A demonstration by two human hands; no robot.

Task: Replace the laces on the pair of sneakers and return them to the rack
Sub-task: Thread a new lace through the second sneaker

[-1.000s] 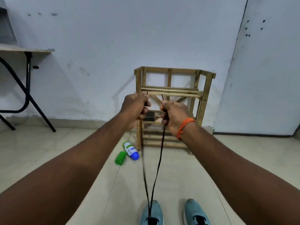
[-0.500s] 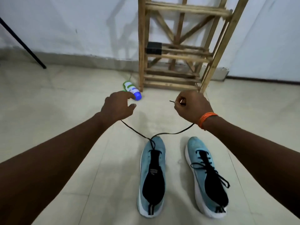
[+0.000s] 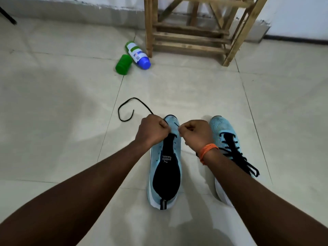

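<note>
The wooden rack (image 3: 191,37) stands well beyond both grips. Beneath them on the floor (image 3: 71,107) lies the unlaced sneaker (image 3: 166,176), its long axis pointing toe-first at the rack. The laced sneaker (image 3: 224,137) lies parallel, right of the right grip (image 3: 195,133). Both grips pinch the black lace (image 3: 127,105), whose tail curls beyond the left grip (image 3: 152,129).

I see pale tiled floor (image 3: 53,103), thin grout lines crossing it, soft shadows on left half. Bottle (image 3: 137,55) lies on its side far ahead: green body, white label, blue end pointing toward me. Green cylinder (image 3: 123,64) lies just beside it, on its left. White wall (image 3: 301,15) behind, grey skirting strip (image 3: 71,8) along base. Black slanted leg tip (image 3: 8,16) at top-left corner.
</note>
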